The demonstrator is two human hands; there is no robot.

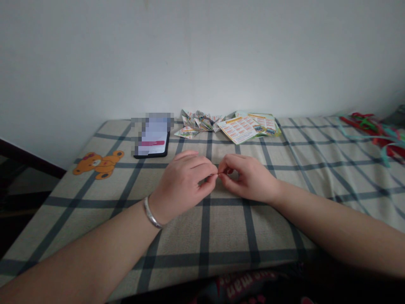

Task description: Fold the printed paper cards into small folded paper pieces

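Observation:
My left hand (189,178), with a silver bangle (152,214) at its wrist, is closed in a pinch of thumb and forefinger. Facing it, my right hand (248,175) pinches in the same way, and the fingertips of both hands meet or nearly meet above the checked tablecloth (221,228). Whatever lies between the fingertips is too small to name. Behind the hands are printed paper cards (239,129) and crumpled or folded printed paper (201,121). A phone (152,145) with a lit, partly blurred screen rests beyond my left hand.
An orange bear cutout (98,164) lies at the left of the table. Colourful ribbons or strips (376,131) are heaped at the far right. A pale wall (202,59) stands behind the table's back edge.

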